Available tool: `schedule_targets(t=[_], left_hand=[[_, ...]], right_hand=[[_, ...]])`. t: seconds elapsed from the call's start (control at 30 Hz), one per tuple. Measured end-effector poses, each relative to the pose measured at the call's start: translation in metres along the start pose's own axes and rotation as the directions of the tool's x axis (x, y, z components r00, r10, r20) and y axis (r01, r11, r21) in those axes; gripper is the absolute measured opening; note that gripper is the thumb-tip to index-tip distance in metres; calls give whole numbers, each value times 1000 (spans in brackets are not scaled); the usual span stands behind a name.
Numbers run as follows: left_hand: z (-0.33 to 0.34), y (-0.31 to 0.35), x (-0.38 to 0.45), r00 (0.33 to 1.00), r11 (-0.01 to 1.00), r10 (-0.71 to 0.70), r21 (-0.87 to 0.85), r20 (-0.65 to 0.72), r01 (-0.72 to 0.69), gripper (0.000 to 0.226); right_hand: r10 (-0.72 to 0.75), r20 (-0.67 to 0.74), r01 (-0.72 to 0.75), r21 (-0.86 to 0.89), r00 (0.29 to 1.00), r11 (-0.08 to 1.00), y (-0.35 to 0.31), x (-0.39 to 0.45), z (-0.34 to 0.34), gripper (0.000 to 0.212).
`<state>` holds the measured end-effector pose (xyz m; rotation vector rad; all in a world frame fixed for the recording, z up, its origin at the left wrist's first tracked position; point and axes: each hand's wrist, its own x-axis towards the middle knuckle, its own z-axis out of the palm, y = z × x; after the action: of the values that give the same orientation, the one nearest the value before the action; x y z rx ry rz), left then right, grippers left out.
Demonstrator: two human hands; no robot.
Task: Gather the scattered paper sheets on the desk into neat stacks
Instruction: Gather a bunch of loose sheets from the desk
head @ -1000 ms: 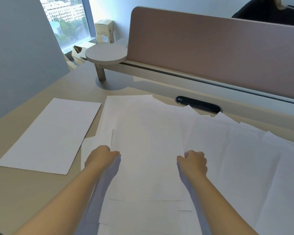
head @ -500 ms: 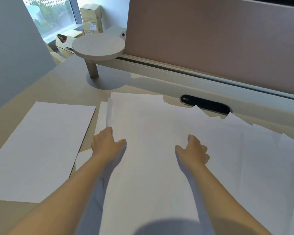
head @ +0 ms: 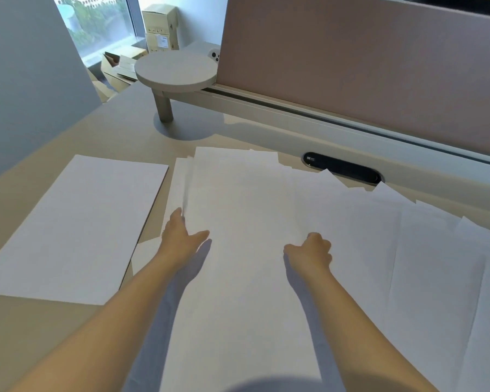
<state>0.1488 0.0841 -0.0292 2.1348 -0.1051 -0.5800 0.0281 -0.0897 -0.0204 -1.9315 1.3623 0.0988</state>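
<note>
Now both hands hold the middle paper pile point(head: 246, 222): left hand point(head: 181, 236) grips its left edge, right hand point(head: 311, 251) its right.

Left hand point(head: 181, 239): we see the fingers slip under the lifted edge of the centre sheets point(head: 246, 250); tips hidden.
Right hand point(head: 311, 254): fingers curled out of our sight; grip on paper unclear.
Loose sheets point(head: 436, 264): cut by right edge (overlaps too pale for us to count).
Cable port point(head: 341, 167): partly covered by paper corners; its label too small.
Cardboard boxes point(head: 160, 31): labels unreadable.
</note>
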Motion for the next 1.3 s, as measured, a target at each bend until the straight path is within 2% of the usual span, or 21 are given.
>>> schedule_targets(t=[0.07, 0.13, 0.2, 0.27, 0.33, 0.43, 0.57, 0.63, 0.7, 0.77, 0.83, 0.87, 0.93, 1.07, 1.1, 1.13, 1.2, 1.3], left_hand=[[0, -2, -11, 999, 994, 44, -103, 3, -43, 71], [-4, -5, -19, 998, 985, 39, -167, -48, -47, 65], [-8, -13, -28, 995, 991, -12, -137, -102, -2, 61], [-9, -20, -36, 983, 997, -81, -28, -167, 78, 56], [-7, -24, -45, 975, 990, -129, 30, -183, 137, 56], [-8, -27, -52, 979, 988, -149, -67, -137, 141, 60], [-13, -33, -58, 978, 961, -182, -227, -98, 157, 64], [-17, -35, -58, 970, 940, -233, -273, -72, 206, 64], [-18, -36, -57, 967, 940, -253, -242, -27, 239, 57], [-16, -29, -62, 970, 947, -244, -211, 12, 241, 25], [-10, -21, -65, 970, 948, -242, -207, 32, 243, 44], [-6, -18, -66, 973, 948, -231, -218, 24, 231, 49], [0, -15, -65, 979, 955, -204, -217, 10, 201, 44], [2, 19, -69, 993, 870, -85, -480, 83, 115, 5], [1, 28, -68, 991, 858, -71, -500, 115, 120, 14], [1, 38, -70, 989, 858, -55, -501, 139, 118, 23], [-4, 54, -71, 992, 894, -16, -442, 125, 70, 22], [-10, 76, -73, 997, 927, 69, -373, 46, -47, 16]], right_hand=[[-13, 39, 9, 95, 999, 995, 4, -7, 4, 37], [-7, 36, -2, 242, 999, 970, 13, -9, 4, 13], [5, 115, -53, 413, 993, 909, 20, -13, 0, 34], [-16, 199, -85, 485, 980, 870, 25, -16, 0, 30], [-81, 254, -55, 485, 964, 873, 25, -23, 3, 24], [-141, 284, -11, 474, 948, 880, 22, -31, 10, 21], [-215, 181, 124, 416, 960, 901, 22, -36, 1, 23], [-242, 132, 158, 454, 961, 877, 27, -30, -7, 26], [-248, 124, 156, 500, 961, 852, 28, -29, -16, 24], [-253, 141, 129, 575, 957, 808, 28, -30, -25, 21], [-285, 178, 113, 631, 942, 767, 27, -32, -34, 26], [-302, 191, 109, 654, 934, 749, 27, -32, -39, 32], [-307, 190, 109, 663, 932, 740, 27, -31, -47, 32], [-319, 158, 141, 659, 934, 739, 25, -31, -65, 32], [-321, 150, 157, 636, 935, 756, 22, -32, -70, 27], [-327, 141, 188, 584, 935, 790, 18, -34, -75, 20], [-347, 121, 243, 506, 930, 828, 9, -41, -86, 15], [-381, 101, 282, 509, 919, 813, -11, -52, -101, 29]])
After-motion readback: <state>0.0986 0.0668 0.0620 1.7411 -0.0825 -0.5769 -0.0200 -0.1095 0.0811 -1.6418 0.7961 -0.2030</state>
